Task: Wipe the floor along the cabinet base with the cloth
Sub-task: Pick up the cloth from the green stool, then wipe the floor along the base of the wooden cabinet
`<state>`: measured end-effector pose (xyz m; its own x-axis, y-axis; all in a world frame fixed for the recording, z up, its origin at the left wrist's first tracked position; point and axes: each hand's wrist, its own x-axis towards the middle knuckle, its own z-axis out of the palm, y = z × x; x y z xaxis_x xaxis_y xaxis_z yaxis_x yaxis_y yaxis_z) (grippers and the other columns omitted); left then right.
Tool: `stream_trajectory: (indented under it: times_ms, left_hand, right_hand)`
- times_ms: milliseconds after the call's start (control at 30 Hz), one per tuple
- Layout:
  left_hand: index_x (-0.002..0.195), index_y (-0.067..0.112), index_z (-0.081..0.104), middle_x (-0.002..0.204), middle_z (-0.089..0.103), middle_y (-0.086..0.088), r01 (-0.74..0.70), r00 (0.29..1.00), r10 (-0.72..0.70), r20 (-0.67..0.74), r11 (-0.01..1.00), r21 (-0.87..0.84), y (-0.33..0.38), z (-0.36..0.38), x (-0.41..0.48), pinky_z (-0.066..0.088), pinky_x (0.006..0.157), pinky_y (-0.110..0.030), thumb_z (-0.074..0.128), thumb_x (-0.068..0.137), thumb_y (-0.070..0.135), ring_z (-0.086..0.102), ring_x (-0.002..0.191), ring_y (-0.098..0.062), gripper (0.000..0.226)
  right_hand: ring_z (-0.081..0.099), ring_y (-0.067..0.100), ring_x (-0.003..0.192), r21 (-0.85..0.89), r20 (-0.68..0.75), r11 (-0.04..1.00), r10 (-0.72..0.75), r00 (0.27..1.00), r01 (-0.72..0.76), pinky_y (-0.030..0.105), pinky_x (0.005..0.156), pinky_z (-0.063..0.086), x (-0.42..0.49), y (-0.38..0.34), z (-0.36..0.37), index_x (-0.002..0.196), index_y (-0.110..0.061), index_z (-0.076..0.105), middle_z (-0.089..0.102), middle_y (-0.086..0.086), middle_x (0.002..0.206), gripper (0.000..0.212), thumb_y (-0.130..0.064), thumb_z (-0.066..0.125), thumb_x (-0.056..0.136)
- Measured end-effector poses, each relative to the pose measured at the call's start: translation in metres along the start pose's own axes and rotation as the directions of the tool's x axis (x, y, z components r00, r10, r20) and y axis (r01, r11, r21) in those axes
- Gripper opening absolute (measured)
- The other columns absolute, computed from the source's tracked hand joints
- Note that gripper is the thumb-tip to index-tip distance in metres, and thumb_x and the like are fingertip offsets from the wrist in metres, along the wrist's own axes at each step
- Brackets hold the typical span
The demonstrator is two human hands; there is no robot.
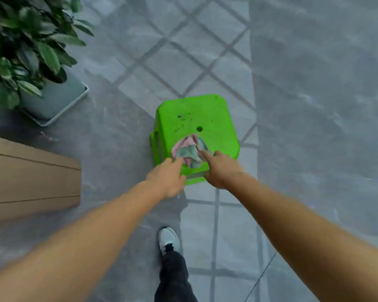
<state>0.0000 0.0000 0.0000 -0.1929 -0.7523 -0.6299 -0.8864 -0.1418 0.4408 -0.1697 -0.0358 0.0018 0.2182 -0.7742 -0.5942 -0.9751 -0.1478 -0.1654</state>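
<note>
A crumpled pink and grey-green cloth lies on the near edge of a bright green plastic stool. Both my arms reach down to it. My left hand touches the cloth's lower left side with its fingertips. My right hand presses its fingers onto the cloth's right side. Whether either hand has a full grip on the cloth is unclear. A light wooden cabinet stands at the left edge, its base meeting the grey floor.
A leafy potted plant in a grey square planter stands at the upper left. The grey tiled floor spreads around the stool. My foot in a white shoe stands just below the stool.
</note>
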Motion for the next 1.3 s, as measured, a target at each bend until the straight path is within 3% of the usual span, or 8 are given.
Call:
stream_trajectory:
  times_ms: [167, 300, 467, 633, 800, 900, 1167, 1300]
  left_hand:
    - [0.149, 0.035, 0.025, 0.132, 0.046, -0.018, 0.037, 0.952, -0.128, -0.278, 0.949, -0.312, -0.006, 0.045, 0.073, 0.048, 0.098, -0.049, 0.051, 0.092, 0.035, 0.057, 0.114, -0.044, 0.063]
    - [0.141, 0.014, 0.044, 0.124, 0.044, -0.021, 0.045, 0.907, -0.254, -0.337, 0.852, -0.521, -0.025, 0.062, 0.124, 0.043, 0.104, -0.040, 0.059, 0.090, 0.028, 0.055, 0.114, -0.035, 0.055]
    - [0.101, 0.007, 0.062, 0.100, 0.039, -0.010, 0.001, 0.878, -0.308, -0.368, 0.768, -0.641, -0.067, 0.076, 0.108, 0.033, 0.076, -0.013, 0.068, 0.081, 0.019, 0.044, 0.086, -0.018, 0.024]
    - [0.075, 0.013, 0.056, 0.089, 0.058, -0.011, 0.088, 0.817, -0.506, -0.277, 0.584, -0.807, -0.147, 0.124, 0.038, 0.050, 0.066, -0.022, 0.076, 0.071, 0.015, 0.059, 0.073, -0.025, 0.020]
    - [0.091, 0.005, 0.063, 0.087, 0.070, -0.017, 0.152, 0.748, -0.663, 0.028, 0.130, -0.980, -0.242, 0.199, -0.003, 0.060, 0.070, -0.057, 0.076, 0.074, 0.007, 0.068, 0.073, -0.036, 0.022]
    - [0.096, 0.004, 0.063, 0.086, 0.067, -0.008, 0.143, 0.730, -0.667, 0.150, -0.065, -0.988, -0.306, 0.247, 0.003, 0.062, 0.068, -0.053, 0.075, 0.076, 0.005, 0.070, 0.070, -0.027, 0.024]
    - [0.081, 0.013, 0.057, 0.079, 0.066, -0.007, 0.101, 0.677, -0.701, 0.225, -0.214, -0.972, -0.430, 0.334, 0.035, 0.057, 0.046, -0.029, 0.075, 0.078, 0.002, 0.061, 0.055, -0.018, 0.022]
    - [0.072, 0.015, 0.051, 0.072, 0.061, -0.004, -0.006, 0.650, -0.749, 0.126, -0.171, -0.985, -0.495, 0.353, 0.080, 0.055, 0.055, -0.036, 0.071, 0.080, -0.003, 0.057, 0.056, -0.015, 0.028]
  right_hand:
    - [0.053, 0.042, 0.109, 0.488, -0.166, 0.868, 0.193, 0.967, -0.089, 0.040, 0.087, 0.043, 0.071, 0.016, 0.055, 0.130, -0.005, 0.050, 0.059, 0.030, 0.111, 0.049, -0.032, 0.059, 0.090]
    - [0.053, 0.033, 0.099, 0.715, -0.191, 0.688, 0.368, 0.910, -0.128, 0.036, 0.092, 0.044, 0.111, -0.003, 0.093, 0.123, -0.013, 0.055, 0.041, 0.014, 0.103, 0.041, -0.037, 0.057, 0.091]
    - [0.050, 0.032, 0.081, 0.628, -0.338, 0.778, 0.306, 0.890, -0.028, 0.036, 0.076, 0.035, 0.101, -0.046, 0.124, 0.102, -0.005, 0.062, 0.050, 0.019, 0.096, 0.021, -0.020, 0.051, 0.093]
    - [0.040, 0.018, 0.075, 0.497, -0.272, 0.846, -0.060, 0.960, 0.194, 0.029, 0.070, 0.035, 0.067, -0.107, 0.176, 0.117, -0.012, 0.061, 0.047, 0.011, 0.097, 0.026, -0.010, 0.053, 0.092]
    - [0.043, 0.019, 0.077, 0.414, -0.039, 0.888, -0.204, 0.978, 0.202, 0.030, 0.074, 0.040, 0.075, -0.170, 0.271, 0.118, -0.015, 0.062, 0.046, 0.009, 0.097, 0.031, -0.007, 0.054, 0.090]
    - [0.048, 0.025, 0.076, 0.363, 0.029, 0.899, -0.274, 0.961, 0.246, 0.034, 0.073, 0.044, 0.100, -0.198, 0.332, 0.105, -0.016, 0.062, 0.043, 0.006, 0.090, 0.019, -0.011, 0.055, 0.088]
    - [0.057, 0.041, 0.085, 0.141, 0.183, 0.884, -0.466, 0.865, 0.446, 0.043, 0.076, 0.049, 0.183, -0.261, 0.456, 0.096, -0.012, 0.057, 0.047, 0.012, 0.095, 0.012, -0.021, 0.055, 0.090]
    - [0.059, 0.041, 0.084, -0.026, 0.287, 0.777, -0.596, 0.750, 0.628, 0.045, 0.075, 0.052, 0.256, -0.299, 0.495, 0.109, -0.015, 0.053, 0.046, 0.011, 0.102, 0.040, -0.036, 0.072, 0.080]
